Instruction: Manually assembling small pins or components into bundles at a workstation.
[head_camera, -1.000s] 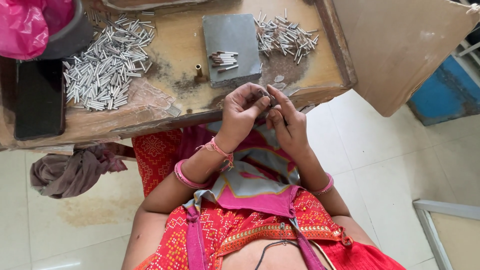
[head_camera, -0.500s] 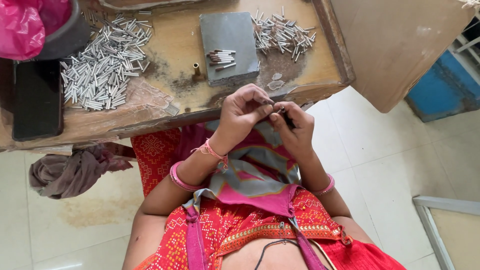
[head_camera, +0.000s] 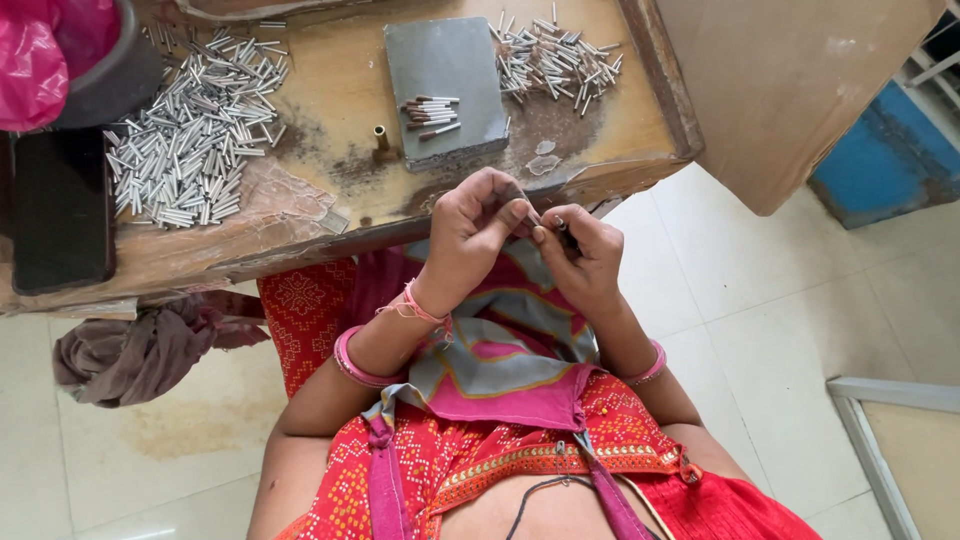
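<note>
Head view: both hands (head_camera: 530, 235) pinch a small tube (head_camera: 562, 228) beside grey slab (head_camera: 445, 90).

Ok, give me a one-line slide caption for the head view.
Left hand and right hand pinch a small metal tube above a wooden table heaped with tubes.

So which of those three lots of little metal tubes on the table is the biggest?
The pile on the left, beside the dark phone. It spreads far wider than the heap at top right or the few on the grey block.

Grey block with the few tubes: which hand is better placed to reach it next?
Probably the left hand: it is just below the grey block, while the right hand is farther aside and pinches a small dark piece.
</note>
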